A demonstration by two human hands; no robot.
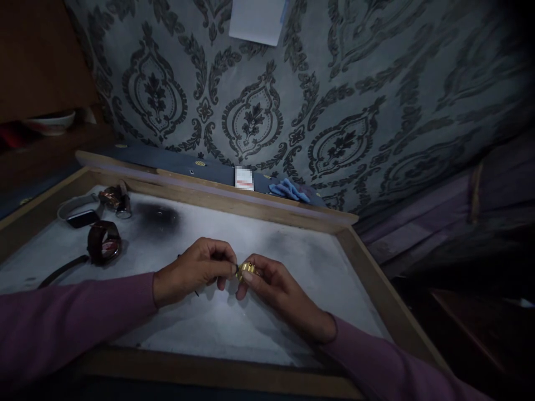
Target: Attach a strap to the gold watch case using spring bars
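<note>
Over the middle of the white-bottomed wooden tray (267, 220), my two hands meet at a small shiny gold-coloured metal piece (248, 268), banded like watch links. My right hand (276, 281) grips it between thumb and fingers. From the left, my left hand (203, 267) is closed in a pinch at its edge, where a small dark tip shows at the fingertips. Thin dark ends also stick out behind and below the left hand; I cannot make out whether they belong to the same thing. The fingers hide much of the gold piece.
At the tray's left lie a watch with a dark strap (102, 243), a pale-strapped watch (80, 211) and brown-strapped watches (121, 201). Raised wooden rims surround the tray. Beyond the back rim are a small white box (244, 178) and a blue cloth (290, 189) by the patterned wall.
</note>
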